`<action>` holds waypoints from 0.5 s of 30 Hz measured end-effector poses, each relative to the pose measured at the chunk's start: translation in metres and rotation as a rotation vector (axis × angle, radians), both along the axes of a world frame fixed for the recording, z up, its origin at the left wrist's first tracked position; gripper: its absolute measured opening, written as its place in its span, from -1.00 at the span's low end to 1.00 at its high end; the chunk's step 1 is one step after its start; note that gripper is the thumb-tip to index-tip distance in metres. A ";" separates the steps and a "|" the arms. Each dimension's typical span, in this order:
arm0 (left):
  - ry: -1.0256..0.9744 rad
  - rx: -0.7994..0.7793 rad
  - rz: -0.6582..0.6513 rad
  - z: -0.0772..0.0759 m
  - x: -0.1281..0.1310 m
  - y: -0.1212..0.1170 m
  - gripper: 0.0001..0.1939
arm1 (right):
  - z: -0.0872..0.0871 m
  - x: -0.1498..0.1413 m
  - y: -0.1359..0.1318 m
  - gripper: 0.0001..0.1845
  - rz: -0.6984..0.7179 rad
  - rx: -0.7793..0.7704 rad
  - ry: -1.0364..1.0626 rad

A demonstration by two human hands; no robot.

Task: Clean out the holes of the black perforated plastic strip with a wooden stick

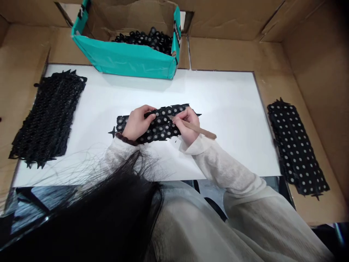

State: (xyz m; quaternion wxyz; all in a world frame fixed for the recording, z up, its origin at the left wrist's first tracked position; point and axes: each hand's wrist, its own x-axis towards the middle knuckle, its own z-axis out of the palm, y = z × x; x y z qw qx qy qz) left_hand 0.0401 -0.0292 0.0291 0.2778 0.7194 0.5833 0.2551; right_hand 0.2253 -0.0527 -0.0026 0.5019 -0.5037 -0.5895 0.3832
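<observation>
Sheet of black moulded rings (155, 136), one piece: rows of round pale centres, pointed star-like tab at each end. Located mid-board, lying nearly level between nine and three o'clock, under both hands.

Left hand (138, 122), palm down across the sheet's nine o'clock half: thumb on the rings, forefinger toward the far edge. Seemingly placed to steady the sheet; whether the fingers close beneath it, cannot tell. Dark wrist band (127, 139) at its wrist.

Right hand (188, 125), at the three o'clock end: pinches a wooden-handled tool (200, 130) pen-fashion, probably for fine control. Tip points toward ten o'clock and meets the rings; its exact shape is too small to tell. Dark crumbs (176, 141) just beyond the sheet's near edge.

White board (231, 109), beneath the above; its pale ground presumably makes black parts easier to see.

Cardboard box, teal-fronted (131, 60), at twelve o'clock, holding loose black rings (155, 40); its walls likely keep them from scattering.

Stack of black perforated sheets (49, 116), at nine o'clock. Pale-dotted black sheets (297, 149), at four o'clock. Both set aside, apparently to leave the hands room.
</observation>
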 end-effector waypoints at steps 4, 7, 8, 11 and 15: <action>0.079 -0.121 -0.113 0.011 -0.004 0.001 -0.71 | 0.003 0.009 -0.003 -0.83 0.133 -0.003 -0.048; 0.158 -0.146 -0.127 0.016 -0.002 -0.001 -0.76 | 0.008 0.009 -0.004 -0.84 0.189 0.045 -0.118; 0.177 -0.130 -0.112 0.016 -0.001 -0.002 -0.77 | 0.009 0.008 -0.004 -0.84 0.194 0.061 -0.131; 0.168 -0.091 -0.092 0.013 0.000 -0.003 -0.80 | 0.009 0.006 -0.004 -0.85 0.210 0.071 -0.163; 0.128 -0.073 -0.083 0.009 -0.002 -0.004 -0.82 | 0.006 0.006 -0.003 -0.84 0.214 0.068 -0.203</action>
